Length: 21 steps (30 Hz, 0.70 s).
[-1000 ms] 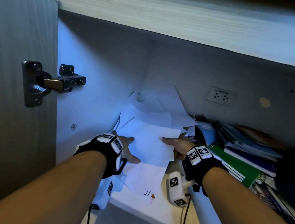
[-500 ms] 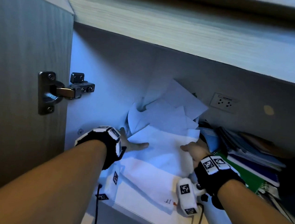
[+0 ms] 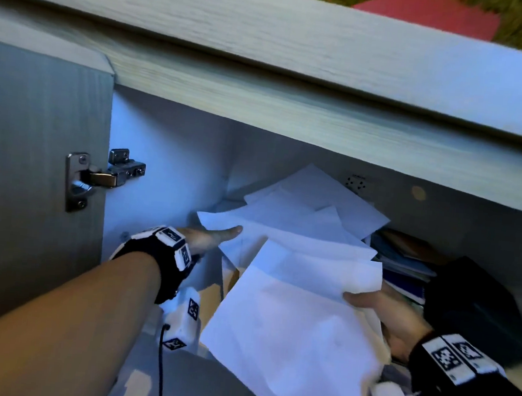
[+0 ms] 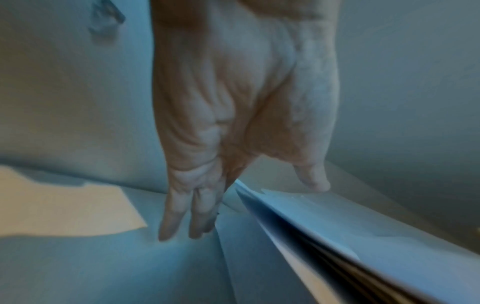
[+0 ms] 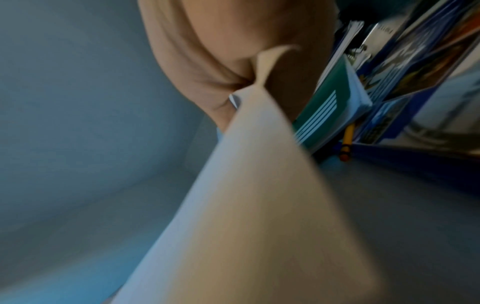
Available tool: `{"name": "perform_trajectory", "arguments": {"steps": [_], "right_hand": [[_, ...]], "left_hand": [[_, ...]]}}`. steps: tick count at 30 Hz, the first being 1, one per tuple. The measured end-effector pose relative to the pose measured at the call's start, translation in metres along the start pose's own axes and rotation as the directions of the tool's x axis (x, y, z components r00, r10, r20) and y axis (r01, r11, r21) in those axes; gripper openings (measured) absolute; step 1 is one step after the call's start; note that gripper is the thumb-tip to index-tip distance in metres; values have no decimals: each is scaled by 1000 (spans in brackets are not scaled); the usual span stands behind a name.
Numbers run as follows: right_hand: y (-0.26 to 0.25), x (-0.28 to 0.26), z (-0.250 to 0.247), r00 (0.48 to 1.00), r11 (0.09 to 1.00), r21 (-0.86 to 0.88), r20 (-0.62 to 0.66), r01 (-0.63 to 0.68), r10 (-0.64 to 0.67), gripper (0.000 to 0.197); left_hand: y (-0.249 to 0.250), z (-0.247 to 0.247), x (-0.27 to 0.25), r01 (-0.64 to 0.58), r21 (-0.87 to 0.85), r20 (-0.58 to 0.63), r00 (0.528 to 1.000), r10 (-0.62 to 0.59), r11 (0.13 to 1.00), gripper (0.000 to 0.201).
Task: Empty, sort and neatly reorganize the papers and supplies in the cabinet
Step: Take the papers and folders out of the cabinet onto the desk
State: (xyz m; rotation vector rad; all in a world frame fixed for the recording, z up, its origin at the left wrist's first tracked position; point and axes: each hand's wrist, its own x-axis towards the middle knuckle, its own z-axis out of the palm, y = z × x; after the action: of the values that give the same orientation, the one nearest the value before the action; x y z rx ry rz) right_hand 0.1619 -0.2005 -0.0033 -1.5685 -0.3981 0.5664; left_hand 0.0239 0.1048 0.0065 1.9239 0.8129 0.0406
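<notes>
Papers (image 3: 295, 264) sit between my two hands, in the left-hand corner of the cabinet (image 3: 169, 145), a loose fan of white sheets w/ the near end tipped up and out toward me over the shelf edge. Long axis runs roughly back-to-front, from the rear wall to my chest, skewed a bit to the right.

My right hand (image 3: 382, 315) has the stack's right edge: thumb on top, fingers curled under, gripping it. The right wrist view shows sheets (image 5: 259, 185) wedged into the crook of the thumb, so that's the hand actually carrying it.

My left hand (image 3: 209, 237) is flat, fingers straight, released, not gripping; the thumb tip (image 4: 314, 183) just touches the top left edge of the sheets (image 4: 337, 236), other fingers point down past it to the shelf floor. So the left is nearer the far-left corner, the right nearer the front.

I reckon the pull comes straight toward me along that axis, left hand steadying.

Material: thin, limp office paper, smooth, edges misaligned, corners splayed; probably slides apart if squeezed on one side only. A tan envelope-ish piece (image 3: 230, 277) lies under it.

To the right: notebooks (image 3: 405, 264), glossy stiff covers, stacked untidily, a green striped one (image 5: 330, 109) and a yellow pencil (image 5: 348, 142) beside it. Steel hinge (image 3: 97, 180) on the door at left.
</notes>
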Motion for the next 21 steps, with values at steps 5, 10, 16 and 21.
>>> {"name": "perform_trajectory", "arguments": {"steps": [5,10,16,21], "right_hand": [[-11,-55,0,998,1000,25,60,2,-3,35],[-20,-109,-3,999,999,-41,43,-15,17,33],[-37,-162,-15,993,989,-95,-32,-115,113,28],[-65,-201,-26,988,980,-160,-119,-115,96,36]], "left_hand": [[-1,21,-22,-217,-296,-58,976,209,930,81],[-5,44,-65,-317,-465,-51,942,333,827,57],[10,54,-126,-372,-364,-105,927,360,854,53],[32,48,-159,-428,-268,-131,904,408,863,78]]}}
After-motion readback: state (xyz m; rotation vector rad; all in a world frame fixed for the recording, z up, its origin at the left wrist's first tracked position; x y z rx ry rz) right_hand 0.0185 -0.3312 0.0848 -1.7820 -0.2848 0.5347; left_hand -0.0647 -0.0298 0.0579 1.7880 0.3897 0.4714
